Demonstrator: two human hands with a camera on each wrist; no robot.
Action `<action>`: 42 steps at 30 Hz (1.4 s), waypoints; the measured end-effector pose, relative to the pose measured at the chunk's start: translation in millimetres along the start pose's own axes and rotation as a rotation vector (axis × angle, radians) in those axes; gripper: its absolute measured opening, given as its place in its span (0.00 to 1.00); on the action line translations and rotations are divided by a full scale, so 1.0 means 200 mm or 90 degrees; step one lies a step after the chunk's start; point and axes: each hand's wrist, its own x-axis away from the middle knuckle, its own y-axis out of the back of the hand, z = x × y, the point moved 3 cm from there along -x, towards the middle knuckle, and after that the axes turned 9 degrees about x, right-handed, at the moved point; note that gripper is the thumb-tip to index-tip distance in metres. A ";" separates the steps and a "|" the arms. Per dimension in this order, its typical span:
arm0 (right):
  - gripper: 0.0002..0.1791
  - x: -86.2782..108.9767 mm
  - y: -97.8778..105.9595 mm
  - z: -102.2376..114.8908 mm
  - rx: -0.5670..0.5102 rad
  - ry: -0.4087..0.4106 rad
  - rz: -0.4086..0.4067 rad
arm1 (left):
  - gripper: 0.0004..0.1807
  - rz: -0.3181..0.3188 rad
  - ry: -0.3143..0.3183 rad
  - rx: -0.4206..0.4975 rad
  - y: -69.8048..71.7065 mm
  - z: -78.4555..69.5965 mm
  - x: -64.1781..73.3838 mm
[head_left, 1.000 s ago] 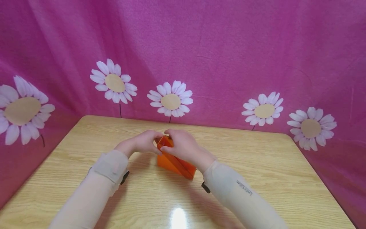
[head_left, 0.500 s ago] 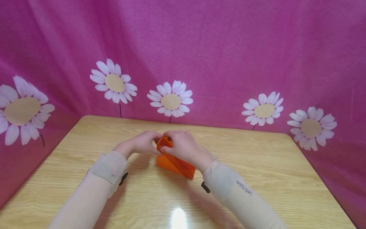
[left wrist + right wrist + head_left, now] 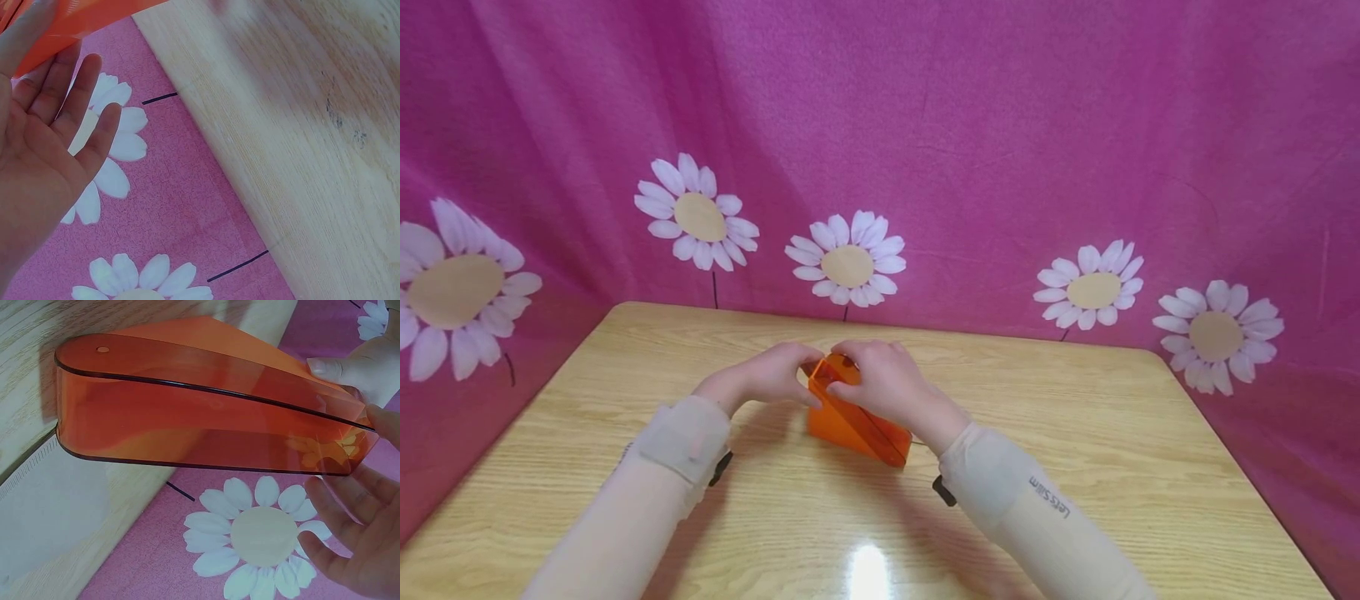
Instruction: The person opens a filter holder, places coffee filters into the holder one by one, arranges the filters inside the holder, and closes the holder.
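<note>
An orange plastic case stands near the middle of the table, running from both hands down to the right. In the right wrist view its see-through, round-ended part lies askew against a plainer orange part behind it. My left hand pinches the left end of the case, thumb on the near side; the other fingers spread loosely in the left wrist view. My right hand pinches the see-through part at the same end between thumb and fingers. Part of the case is hidden beneath that hand.
Light wood table, with a pink cloth printed with daisies hanging behind and at its sides. A pale translucent piece with ruler-like edge marks shows beside the case in the right wrist view.
At the hands' end the see-through part has shifted slightly right, away from the other orange part, and more of the inside shows. My right hand moved slightly right with it; my left hand barely moved.
</note>
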 end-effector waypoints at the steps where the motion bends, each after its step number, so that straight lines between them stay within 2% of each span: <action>1: 0.26 0.00 0.00 0.00 0.001 0.000 -0.001 | 0.19 0.001 0.001 0.001 0.00 0.00 0.00; 15: 0.26 0.03 0.02 -0.01 -0.020 -0.006 -0.016 | 0.17 -0.005 0.023 -0.014 0.00 -0.01 0.02; 27: 0.25 0.06 0.04 -0.05 -0.031 -0.014 -0.036 | 0.17 -0.003 0.048 0.012 0.00 0.00 0.03; 36: 0.24 0.06 0.06 -0.06 -0.036 -0.022 -0.040 | 0.16 -0.015 0.027 0.000 0.03 0.03 0.05; 42: 0.24 0.07 0.07 -0.07 -0.047 -0.029 -0.037 | 0.15 -0.024 0.031 0.009 0.04 0.06 0.07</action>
